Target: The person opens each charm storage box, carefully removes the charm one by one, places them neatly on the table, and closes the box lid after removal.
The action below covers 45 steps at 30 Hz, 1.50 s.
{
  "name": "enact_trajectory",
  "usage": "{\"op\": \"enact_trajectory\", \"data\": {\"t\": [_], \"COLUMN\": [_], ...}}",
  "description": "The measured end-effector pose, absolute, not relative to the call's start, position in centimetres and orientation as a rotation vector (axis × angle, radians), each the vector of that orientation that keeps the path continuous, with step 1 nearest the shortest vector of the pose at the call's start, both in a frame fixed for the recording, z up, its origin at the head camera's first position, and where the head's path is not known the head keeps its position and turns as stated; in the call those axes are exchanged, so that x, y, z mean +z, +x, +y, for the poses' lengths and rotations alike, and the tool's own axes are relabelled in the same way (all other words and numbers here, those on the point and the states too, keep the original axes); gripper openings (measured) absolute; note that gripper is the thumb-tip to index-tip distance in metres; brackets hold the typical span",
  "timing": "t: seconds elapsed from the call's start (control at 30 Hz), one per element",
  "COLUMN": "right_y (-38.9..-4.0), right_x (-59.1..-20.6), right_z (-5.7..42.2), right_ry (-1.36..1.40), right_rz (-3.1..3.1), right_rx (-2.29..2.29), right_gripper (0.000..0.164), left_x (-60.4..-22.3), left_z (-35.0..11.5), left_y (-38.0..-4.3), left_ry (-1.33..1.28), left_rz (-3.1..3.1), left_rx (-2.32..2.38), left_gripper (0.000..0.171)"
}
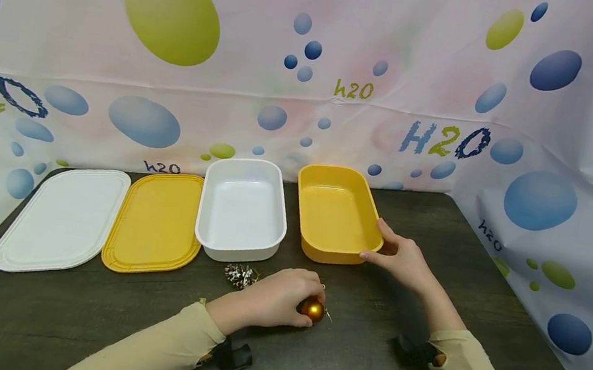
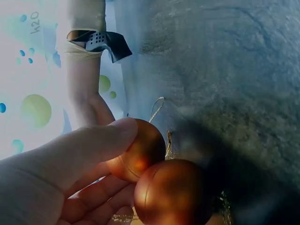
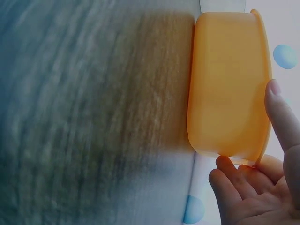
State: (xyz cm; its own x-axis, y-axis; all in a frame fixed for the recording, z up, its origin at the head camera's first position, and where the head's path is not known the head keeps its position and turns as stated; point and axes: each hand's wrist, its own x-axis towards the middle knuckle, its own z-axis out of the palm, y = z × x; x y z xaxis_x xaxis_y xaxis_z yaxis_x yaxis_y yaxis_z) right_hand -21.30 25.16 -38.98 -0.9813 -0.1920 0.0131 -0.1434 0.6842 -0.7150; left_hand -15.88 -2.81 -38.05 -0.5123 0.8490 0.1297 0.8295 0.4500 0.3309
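Two shiny gold-orange Christmas balls are in my left hand (image 1: 281, 299). My thumb presses on one ball (image 2: 143, 147), which has a thin hanging loop, and the other ball (image 2: 168, 194) lies against it over the fingers. In the head view the hand is low over the dark table, and only part of the gold ornament (image 1: 314, 310) shows. At the near right corner of a yellow plastic container (image 1: 332, 256), my right hand (image 1: 402, 258) holds the rim, thumb at the front and fingers along the side. The container's inside shows nothing in it.
A white container (image 1: 239, 257) stands left of the yellow one. Further left lie a yellow lid (image 1: 156, 223) and a white lid (image 1: 64, 220). A small white-tipped pinecone (image 1: 239, 274) sits behind my left wrist. A patterned sheet (image 1: 349, 42) rises behind the table (image 1: 340, 366).
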Motion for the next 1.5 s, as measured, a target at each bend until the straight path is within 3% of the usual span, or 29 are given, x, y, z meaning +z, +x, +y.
{"op": "enact_trajectory", "data": {"t": [0.93,1.2,1.5], "right_y": [-21.0,-20.8,-20.3], "right_x": [-39.0,-38.8,-38.3], "right_z": [25.0,24.7,24.3], "right_ry": [-0.298,-0.336,-0.390], "right_rz": [2.818,2.857,2.913], "right_rx": [-1.163,-1.116,-1.073], "right_gripper": [0.089,0.095,0.091], "left_x": [-39.2,-39.3,-38.1], "left_z": [-2.5,-2.8,-4.6], "left_y": [-14.7,-14.2,-13.9], "left_ry": [1.485,1.438,1.321], "left_rz": [2.765,2.802,2.787], "left_rx": [0.489,0.573,0.788], "left_gripper": [0.026,0.026,0.028]}}
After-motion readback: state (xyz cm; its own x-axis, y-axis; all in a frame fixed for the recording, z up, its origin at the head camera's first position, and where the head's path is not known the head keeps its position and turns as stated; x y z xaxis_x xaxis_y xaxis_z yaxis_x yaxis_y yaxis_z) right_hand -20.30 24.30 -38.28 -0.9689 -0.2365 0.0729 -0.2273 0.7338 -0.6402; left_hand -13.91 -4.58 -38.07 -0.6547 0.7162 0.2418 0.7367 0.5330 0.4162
